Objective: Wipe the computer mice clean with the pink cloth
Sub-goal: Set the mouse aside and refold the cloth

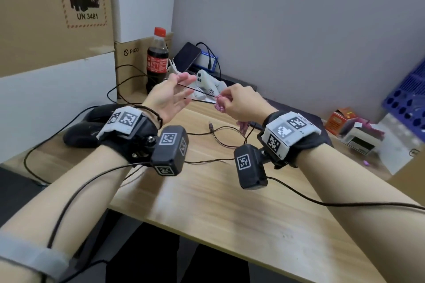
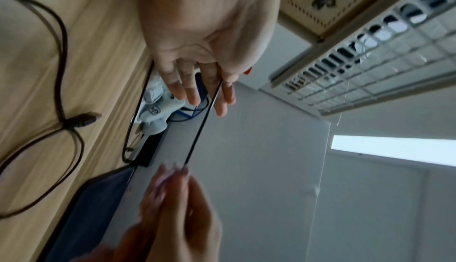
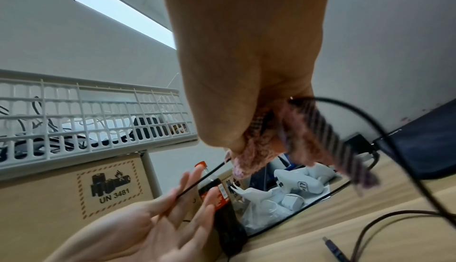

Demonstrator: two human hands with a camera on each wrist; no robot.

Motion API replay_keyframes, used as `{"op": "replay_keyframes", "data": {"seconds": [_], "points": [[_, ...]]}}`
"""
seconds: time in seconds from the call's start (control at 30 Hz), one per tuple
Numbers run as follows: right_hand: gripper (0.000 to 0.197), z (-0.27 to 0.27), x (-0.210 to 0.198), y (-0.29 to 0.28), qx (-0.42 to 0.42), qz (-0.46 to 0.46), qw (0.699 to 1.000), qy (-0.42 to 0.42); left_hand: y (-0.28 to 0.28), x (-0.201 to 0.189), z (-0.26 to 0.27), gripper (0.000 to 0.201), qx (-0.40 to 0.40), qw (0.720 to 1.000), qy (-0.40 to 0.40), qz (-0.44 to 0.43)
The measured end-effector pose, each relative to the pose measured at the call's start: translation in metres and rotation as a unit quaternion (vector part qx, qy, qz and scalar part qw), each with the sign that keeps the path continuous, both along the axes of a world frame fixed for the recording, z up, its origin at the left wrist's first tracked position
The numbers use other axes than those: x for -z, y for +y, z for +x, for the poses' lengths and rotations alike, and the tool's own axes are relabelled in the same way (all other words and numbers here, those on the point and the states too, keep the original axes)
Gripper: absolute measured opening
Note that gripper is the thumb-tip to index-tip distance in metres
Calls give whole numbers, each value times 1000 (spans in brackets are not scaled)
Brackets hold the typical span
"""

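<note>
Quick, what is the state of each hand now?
Left hand: open, fingers straight, a black cable running between them.
Right hand: closed, pinching the pink cloth around the same cable.

A cola bottle (image 1: 157,60) stands before cardboard boxes (image 1: 55,14); white controllers (image 1: 207,86) lie just right of it.

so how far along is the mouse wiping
Done: cannot tell; neither of the black mice on the desk shows its state. In hand: the right hand grips the pink cloth around a mouse cable that runs taut across the open left hand. Left: the remaining cable.
</note>
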State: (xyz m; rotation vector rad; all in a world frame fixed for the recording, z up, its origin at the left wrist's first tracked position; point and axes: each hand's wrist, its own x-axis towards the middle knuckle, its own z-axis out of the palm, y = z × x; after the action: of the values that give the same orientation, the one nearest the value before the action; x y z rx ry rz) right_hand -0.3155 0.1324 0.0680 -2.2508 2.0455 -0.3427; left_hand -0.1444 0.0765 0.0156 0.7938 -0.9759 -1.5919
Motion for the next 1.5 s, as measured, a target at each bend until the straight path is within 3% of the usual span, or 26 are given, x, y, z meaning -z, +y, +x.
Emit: {"op": "replay_keyframes", "data": {"seconds": [0.37,0.5,0.6,0.7,0.87,1.07,1.17,1.27,1.5], "points": [[24,-31,-2,3,20,2,999,-31,-27,-4,66,33,-109,992,42,36],[25,-36,-3,-2,42,-25,998,-38,-28,-2,59,33,-139,984,87,65],[25,-30,-3,-6,48,-30,997,-59,-17,-2,31,46,-62,991,102,60],[27,-19,-9,-8,27,-36,996,-75,-3,-6,0,56,30,997,59,27],[27,4,-16,-17,-10,-35,995,-89,18,-18,-49,38,133,991,7,-31],[26,5,-24,-16,-31,-25,995,-95,14,-24,-55,44,79,994,-22,-69],[26,-10,-22,-14,-12,-5,995,-96,7,-22,-38,38,53,997,-20,-50],[23,-23,-18,-10,7,-15,999,-40,-3,-19,-14,38,6,1000,-6,-23],[23,-35,-16,-8,21,-47,998,-34,-18,-7,33,40,-108,994,-15,-11]]}}
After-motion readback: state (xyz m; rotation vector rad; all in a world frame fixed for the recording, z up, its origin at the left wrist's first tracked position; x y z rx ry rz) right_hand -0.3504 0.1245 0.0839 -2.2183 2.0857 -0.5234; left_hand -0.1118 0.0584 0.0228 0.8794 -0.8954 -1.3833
